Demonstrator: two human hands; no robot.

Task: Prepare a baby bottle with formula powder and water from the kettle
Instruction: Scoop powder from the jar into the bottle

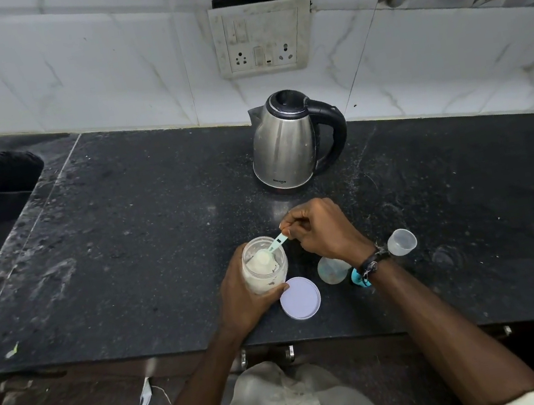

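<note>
We find the left hand (243, 296) wrapped around a clear formula jar (264, 265) standing on the dark table (146, 241), near its front edge. The jar is open; its pale round lid (300, 298) lies flat just beside the base. The right hand (323, 228) pinches the handle of a small turquoise scoop (270, 248), whose bowl sits inside the jar mouth, heaped with powder. Both grips are therefore closed: the left around the jar, the right on the scoop.

The baby bottle (332, 269) appears to lie just to the right of the lid, largely hidden beneath the right wrist; we cannot tell whether it stands or lies on its side. A clear cap (402, 241) rests near it. The steel kettle (291, 143) stands well back against the wall, lid closed.

Risks noted:

1. The scoop looks overfilled. We judge that powder may fall on the table during transfer, and the dose would be inaccurate unless levelled.
2. The bottle sits beneath the working wrist. A withdrawal of the right hand could knock it or roll it.
3. If the bottle is lying down, it must be stood up before filling, yet both hands are occupied.
4. The table surface is visibly dusty and marked; the lid and cap resting on it could carry dirt back to the jar and bottle.
5. The jar stands close to the table edge; a loosened left grip could tip it.
</note>
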